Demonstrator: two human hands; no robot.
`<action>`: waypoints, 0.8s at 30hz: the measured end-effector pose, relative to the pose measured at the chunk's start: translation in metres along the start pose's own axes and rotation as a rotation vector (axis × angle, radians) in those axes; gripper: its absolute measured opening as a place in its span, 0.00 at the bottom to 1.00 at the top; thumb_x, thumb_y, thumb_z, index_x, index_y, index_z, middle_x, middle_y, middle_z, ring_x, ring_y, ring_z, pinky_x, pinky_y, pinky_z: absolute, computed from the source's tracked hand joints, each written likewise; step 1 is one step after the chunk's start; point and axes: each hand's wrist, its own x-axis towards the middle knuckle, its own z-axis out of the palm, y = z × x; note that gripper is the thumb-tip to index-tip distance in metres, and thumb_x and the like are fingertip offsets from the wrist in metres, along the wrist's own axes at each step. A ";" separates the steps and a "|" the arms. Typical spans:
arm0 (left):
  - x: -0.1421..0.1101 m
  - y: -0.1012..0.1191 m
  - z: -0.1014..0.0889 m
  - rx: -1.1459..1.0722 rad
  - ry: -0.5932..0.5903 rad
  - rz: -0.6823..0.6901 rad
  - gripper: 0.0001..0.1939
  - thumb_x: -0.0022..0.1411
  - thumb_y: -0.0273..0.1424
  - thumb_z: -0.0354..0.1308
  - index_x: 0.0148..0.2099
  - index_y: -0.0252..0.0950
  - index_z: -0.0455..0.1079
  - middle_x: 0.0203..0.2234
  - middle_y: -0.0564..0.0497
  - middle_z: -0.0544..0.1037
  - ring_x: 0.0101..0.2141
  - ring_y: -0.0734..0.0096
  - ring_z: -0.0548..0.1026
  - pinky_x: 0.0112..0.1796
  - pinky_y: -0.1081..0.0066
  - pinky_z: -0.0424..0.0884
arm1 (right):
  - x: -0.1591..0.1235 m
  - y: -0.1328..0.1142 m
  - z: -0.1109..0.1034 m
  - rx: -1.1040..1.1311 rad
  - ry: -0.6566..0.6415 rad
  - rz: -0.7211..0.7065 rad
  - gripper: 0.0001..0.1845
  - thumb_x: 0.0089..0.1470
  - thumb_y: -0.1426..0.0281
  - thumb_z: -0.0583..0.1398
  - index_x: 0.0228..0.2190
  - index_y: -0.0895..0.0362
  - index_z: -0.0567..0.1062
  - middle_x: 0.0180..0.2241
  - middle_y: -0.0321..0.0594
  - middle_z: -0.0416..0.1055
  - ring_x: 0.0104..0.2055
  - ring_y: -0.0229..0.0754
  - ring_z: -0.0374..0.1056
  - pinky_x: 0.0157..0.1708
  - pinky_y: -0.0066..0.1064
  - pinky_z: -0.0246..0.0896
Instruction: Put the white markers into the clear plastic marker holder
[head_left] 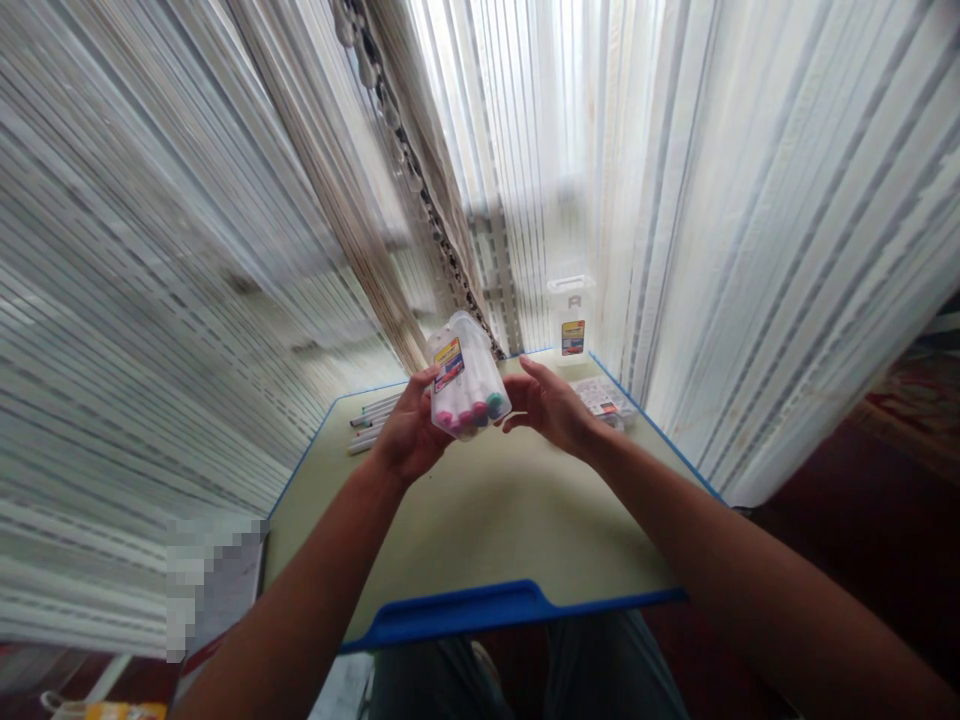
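A clear plastic case of markers (469, 385) is held tilted above the table, its label facing up and to the left. Pink and green marker ends show at its lower end. My left hand (411, 432) is closed around the case's left side. Close by the right side of the case is my right hand (549, 405), its fingers apart and curved; whether the fingertips touch the plastic is hard to tell. Several loose markers (369, 428) lie on the table to the left, partly behind my left hand.
The pale green table (510, 530) has a blue edge and a raised blue front lip (457, 607). At the back right stands a clear container (572, 325) with a label. A clear packet (602, 398) lies before it. Striped curtains (300, 200) hang behind.
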 end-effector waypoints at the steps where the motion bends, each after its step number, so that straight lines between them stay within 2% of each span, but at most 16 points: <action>1: 0.001 0.000 0.000 0.003 0.003 0.001 0.25 0.71 0.35 0.51 0.65 0.26 0.64 0.31 0.44 0.84 0.25 0.68 0.81 0.28 0.75 0.79 | 0.000 0.000 0.000 0.008 0.003 0.001 0.29 0.58 0.43 0.57 0.31 0.56 0.79 0.28 0.42 0.77 0.30 0.43 0.71 0.31 0.34 0.66; 6: 0.004 0.001 0.001 0.017 -0.007 -0.012 0.25 0.70 0.35 0.53 0.64 0.26 0.65 0.30 0.44 0.84 0.23 0.70 0.81 0.28 0.75 0.78 | 0.000 -0.001 -0.002 0.036 0.019 0.004 0.28 0.60 0.45 0.56 0.31 0.57 0.79 0.28 0.43 0.78 0.29 0.43 0.72 0.31 0.34 0.65; 15: 0.000 -0.006 -0.011 0.074 -0.067 0.032 0.27 0.68 0.34 0.52 0.65 0.25 0.65 0.42 0.39 0.85 0.32 0.61 0.84 0.32 0.68 0.80 | -0.010 -0.006 0.012 0.026 0.042 -0.031 0.29 0.60 0.44 0.57 0.31 0.57 0.79 0.29 0.44 0.78 0.29 0.42 0.71 0.29 0.32 0.67; 21: -0.001 -0.010 -0.019 0.015 -0.034 0.049 0.23 0.66 0.33 0.53 0.60 0.28 0.70 0.36 0.43 0.85 0.31 0.62 0.83 0.32 0.69 0.80 | -0.013 -0.005 0.014 0.002 0.054 -0.018 0.28 0.62 0.47 0.56 0.36 0.59 0.81 0.30 0.45 0.79 0.28 0.41 0.73 0.28 0.31 0.67; 24: 0.003 -0.011 -0.018 -0.015 -0.037 0.029 0.23 0.68 0.34 0.52 0.59 0.27 0.69 0.35 0.43 0.84 0.29 0.64 0.82 0.28 0.72 0.78 | -0.011 -0.003 0.012 -0.004 0.080 0.000 0.29 0.63 0.48 0.54 0.35 0.59 0.81 0.29 0.45 0.79 0.27 0.41 0.72 0.27 0.31 0.66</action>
